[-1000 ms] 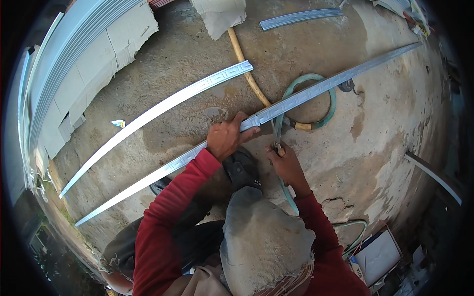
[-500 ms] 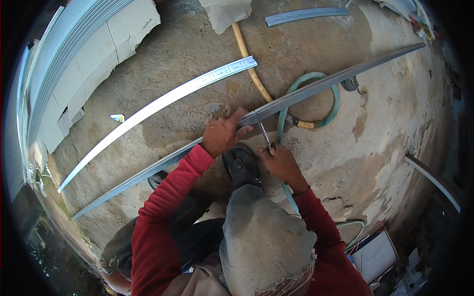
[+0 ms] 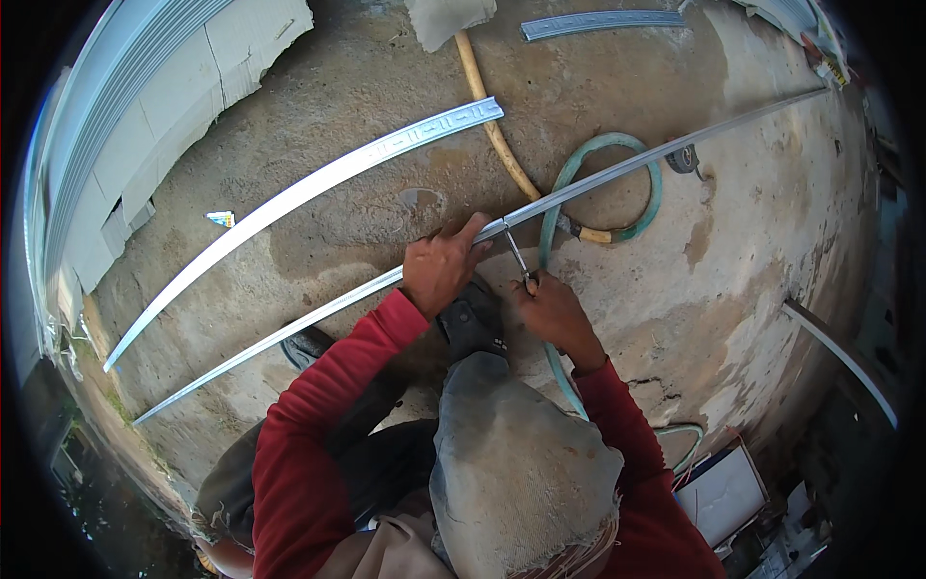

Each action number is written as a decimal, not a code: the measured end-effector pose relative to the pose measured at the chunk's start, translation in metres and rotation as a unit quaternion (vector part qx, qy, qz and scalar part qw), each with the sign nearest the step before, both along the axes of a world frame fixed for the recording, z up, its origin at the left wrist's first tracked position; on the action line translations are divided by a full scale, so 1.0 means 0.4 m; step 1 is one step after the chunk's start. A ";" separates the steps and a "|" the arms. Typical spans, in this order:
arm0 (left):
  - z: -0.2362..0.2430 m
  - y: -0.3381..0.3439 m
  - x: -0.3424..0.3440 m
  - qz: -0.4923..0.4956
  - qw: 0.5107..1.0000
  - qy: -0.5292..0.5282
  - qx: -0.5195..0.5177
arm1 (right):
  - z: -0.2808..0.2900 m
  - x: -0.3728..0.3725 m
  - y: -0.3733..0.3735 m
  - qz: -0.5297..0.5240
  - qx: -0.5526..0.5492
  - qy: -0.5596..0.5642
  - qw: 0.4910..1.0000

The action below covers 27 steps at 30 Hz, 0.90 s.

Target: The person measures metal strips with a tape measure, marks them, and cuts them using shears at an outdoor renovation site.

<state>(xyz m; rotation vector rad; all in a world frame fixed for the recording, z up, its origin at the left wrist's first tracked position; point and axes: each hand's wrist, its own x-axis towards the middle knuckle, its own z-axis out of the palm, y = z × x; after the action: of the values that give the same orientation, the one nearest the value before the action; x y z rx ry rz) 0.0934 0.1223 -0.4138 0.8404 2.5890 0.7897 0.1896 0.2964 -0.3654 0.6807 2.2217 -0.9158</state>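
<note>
A long, thin metal profile runs slantwise across the scene, its narrow edge turned up. My left hand grips it near its middle, fingers wrapped over it and thumb beneath. Just right of those fingers, the tip of a hand tool with a slim metal shaft meets the profile. My right hand is closed around the tool's handle, which is mostly hidden, so its exact kind is unclear. Below the profile is my dark shoe, close to my left hand.
A wider silvery strip lies beyond the profile, with a short metal piece farther back. A green hose loops under the profile, joined to a yellow one. Stacked panels stand far left; a tape measure lies right.
The profile has turned about its length: its broad grey face showed before, now a narrow edge does. Both hands keep their hold, and the tool tip stays at the profile.
</note>
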 end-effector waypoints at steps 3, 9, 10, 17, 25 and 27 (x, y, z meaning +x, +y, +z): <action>0.002 0.002 0.002 0.002 1.000 -0.023 -0.002 | 0.007 0.000 0.005 -0.002 0.006 -0.015 1.000; 0.008 0.005 0.016 0.011 0.999 -0.039 -0.004 | 0.006 -0.001 0.004 0.008 0.016 0.024 1.000; 0.008 0.004 0.018 0.012 1.000 -0.028 0.001 | 0.002 0.000 0.002 0.006 0.009 0.019 1.000; -0.006 -0.007 0.024 0.012 0.999 -0.034 0.010 | -0.034 0.011 -0.004 0.003 0.034 0.038 0.999; -0.033 -0.013 0.031 -0.014 0.999 0.029 0.012 | -0.069 0.020 -0.019 -0.020 0.064 0.036 0.997; -0.035 -0.013 0.033 -0.015 0.999 0.026 0.011 | -0.076 0.025 -0.022 -0.023 0.079 0.050 0.995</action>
<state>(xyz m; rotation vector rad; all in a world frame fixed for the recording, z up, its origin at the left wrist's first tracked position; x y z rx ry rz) 0.1067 0.1170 -0.4279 0.9161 2.6111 0.7986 0.1995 0.2875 -0.3960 0.7754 2.3955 -0.8190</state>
